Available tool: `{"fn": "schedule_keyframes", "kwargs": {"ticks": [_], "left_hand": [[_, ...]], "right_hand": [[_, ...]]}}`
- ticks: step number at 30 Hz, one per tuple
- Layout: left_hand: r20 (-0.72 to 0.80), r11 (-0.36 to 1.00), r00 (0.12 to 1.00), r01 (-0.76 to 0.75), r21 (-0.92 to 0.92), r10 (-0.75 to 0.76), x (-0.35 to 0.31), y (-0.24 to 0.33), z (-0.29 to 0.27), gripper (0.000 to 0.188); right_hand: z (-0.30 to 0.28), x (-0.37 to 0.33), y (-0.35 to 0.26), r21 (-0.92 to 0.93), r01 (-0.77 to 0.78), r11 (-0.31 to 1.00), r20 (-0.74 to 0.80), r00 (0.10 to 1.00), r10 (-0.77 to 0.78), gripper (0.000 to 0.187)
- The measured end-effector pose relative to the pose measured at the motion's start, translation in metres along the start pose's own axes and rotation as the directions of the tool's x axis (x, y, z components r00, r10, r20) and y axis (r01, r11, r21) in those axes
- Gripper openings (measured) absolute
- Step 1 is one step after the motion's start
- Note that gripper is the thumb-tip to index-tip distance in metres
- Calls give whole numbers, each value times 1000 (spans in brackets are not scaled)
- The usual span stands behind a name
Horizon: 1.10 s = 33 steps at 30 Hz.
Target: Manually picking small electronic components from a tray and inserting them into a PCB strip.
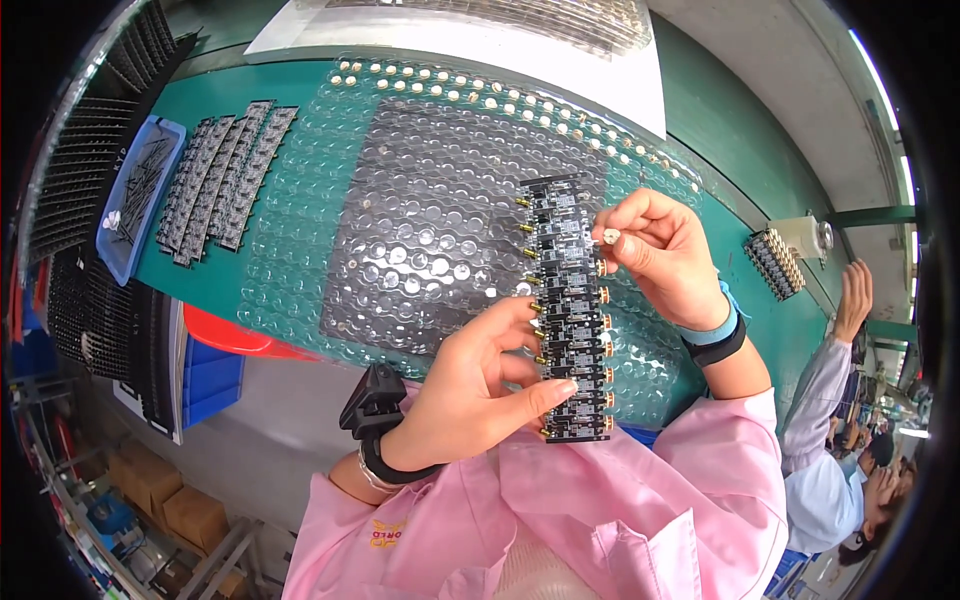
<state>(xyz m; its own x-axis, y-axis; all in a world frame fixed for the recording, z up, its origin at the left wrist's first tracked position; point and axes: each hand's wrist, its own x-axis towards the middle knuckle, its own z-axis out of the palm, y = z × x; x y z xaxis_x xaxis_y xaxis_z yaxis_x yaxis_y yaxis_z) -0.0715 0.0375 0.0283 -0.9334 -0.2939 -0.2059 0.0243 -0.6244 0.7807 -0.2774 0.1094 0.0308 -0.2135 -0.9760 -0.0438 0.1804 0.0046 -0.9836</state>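
My left hand [485, 375] grips a long black circuit board panel [568, 310] near its lower end, thumb on top and fingers beneath. Brass-coloured connectors stick out along the panel's left edge. Several small whitish and reddish parts sit along its right edge. Between thumb and fingertips of my right hand [660, 250] is a small round whitish part [611, 236], held beside the panel's upper right edge. Whether that part touches the panel, I cannot tell. Similar small round parts [490, 103] lie in rows along the far side of a clear bubble-textured mat [300, 230].
Several board panels [225, 180] lie at the left, beside a blue tray [118, 250] of thin dark pieces. Black racks [90, 150] stand at the far left. Toward the right are a stack of boards [774, 264], a white device [803, 238] and a co-worker's hand [854, 298].
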Motion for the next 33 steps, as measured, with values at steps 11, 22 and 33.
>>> {"fn": "schedule_keyframes", "kwargs": {"ticks": [11, 22, 33], "left_hand": [[2, 999, 999, -35, 5, 35, 1, -6, -1, 49], [13, 996, 998, -56, 67, 55, 1, -10, -3, 51], [5, 999, 1000, 5, 34, -5, -1, -3, -6, 52]], "right_hand": [[7, -1, -2, 58, -73, 996, -15, 997, 74, 17], [9, -1, -5, -83, -36, 996, -27, 999, 34, 15], [-22, 17, -15, -166, -55, 985, -69, 997, 44, 11]]}}
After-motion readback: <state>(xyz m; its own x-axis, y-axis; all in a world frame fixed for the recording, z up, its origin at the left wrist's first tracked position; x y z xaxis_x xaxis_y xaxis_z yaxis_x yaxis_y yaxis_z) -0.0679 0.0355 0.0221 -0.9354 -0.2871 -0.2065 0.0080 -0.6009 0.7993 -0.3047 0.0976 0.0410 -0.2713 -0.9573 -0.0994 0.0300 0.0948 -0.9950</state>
